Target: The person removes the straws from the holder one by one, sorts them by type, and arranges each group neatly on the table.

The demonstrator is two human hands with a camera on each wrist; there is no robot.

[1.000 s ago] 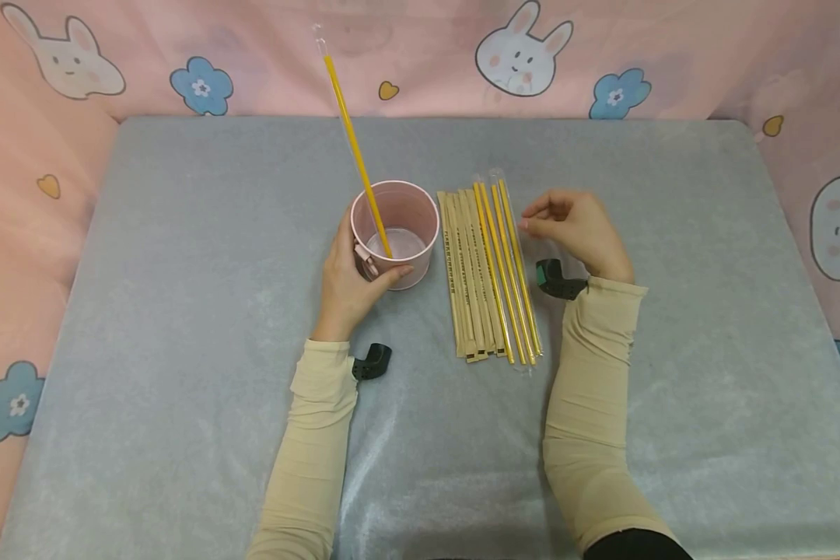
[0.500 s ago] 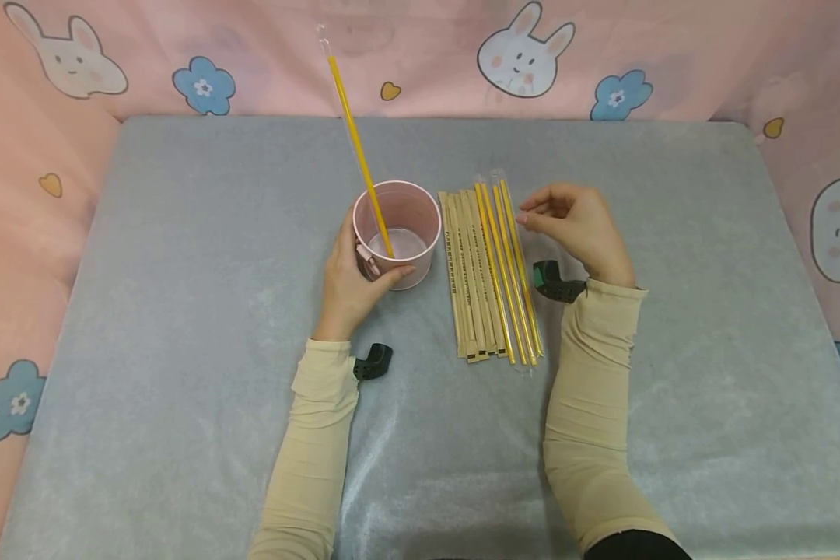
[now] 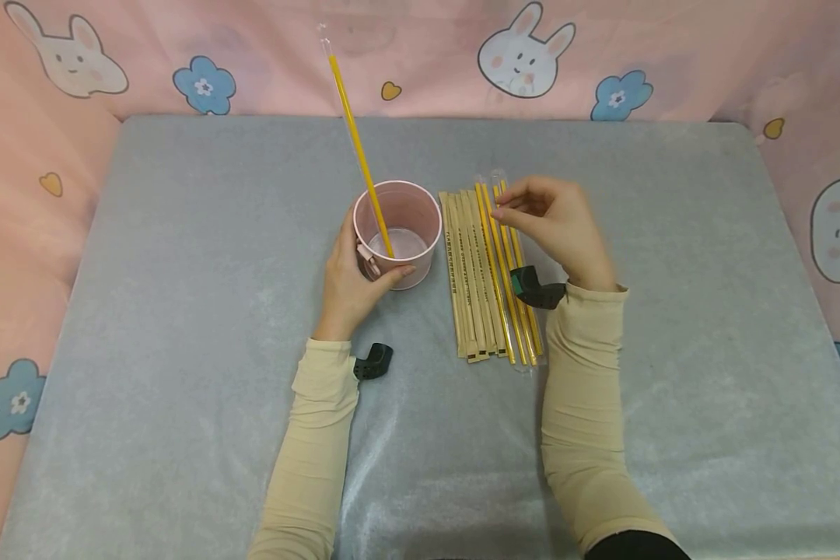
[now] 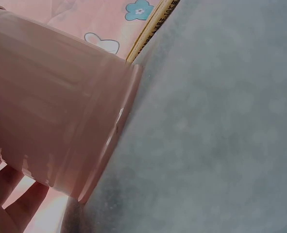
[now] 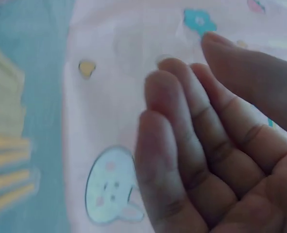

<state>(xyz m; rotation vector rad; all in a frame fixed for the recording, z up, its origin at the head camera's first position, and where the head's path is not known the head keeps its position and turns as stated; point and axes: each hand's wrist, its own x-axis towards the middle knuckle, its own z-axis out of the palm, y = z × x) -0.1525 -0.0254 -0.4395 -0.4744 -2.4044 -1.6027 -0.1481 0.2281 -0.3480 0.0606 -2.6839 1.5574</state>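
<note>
My left hand grips a small pink bucket from its left side, thumb near the front rim. In the left wrist view, fingers curl beneath the pink wall. One yellow straw in a clear sleeve leans inside it, its top pointing up and left. My right hand hovers over the far end of several wrapped yellow straws, partly covering them. In the right wrist view its fingers are loosely bent, thumb apart, with nothing between them.
Brown paper-wrapped sticks with printed text lie side by side between the bucket and the yellow straws. A grey cloth covers the table. Pink patterned curtain surrounds its back and sides.
My right hand has moved left, from beside the yellow straws to over their far end. The left hand, bucket and leaning straw have hardly moved.
</note>
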